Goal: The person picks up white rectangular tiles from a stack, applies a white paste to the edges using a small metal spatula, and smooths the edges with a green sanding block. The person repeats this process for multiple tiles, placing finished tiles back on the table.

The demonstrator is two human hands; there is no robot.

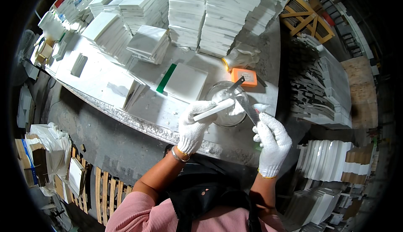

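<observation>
My left hand point(195, 125), in a white knit glove, is closed around a white stone tile point(215, 110) seen nearly edge-on. My right hand point(272, 137), gloved the same way, grips a flat metal putty knife point(248, 111); its blade slants up over the bowl, close to the tile's far end. Below them on the table stands a round clear bowl point(208, 92) with white paste point(236, 118) in it. Another narrow metal blade point(236, 85) leans at the bowl's far rim. Left of the bowl, a square white tile point(186, 82) lies beside a green strip point(166, 78).
An orange box point(244, 77) and a crumpled work glove point(242, 56) lie beyond the bowl. Tall stacks of marble tiles point(226, 16) line the table's far side. More stacked slabs point(321, 81) stand to the right; a wooden pallet point(110, 194) is on the floor at lower left.
</observation>
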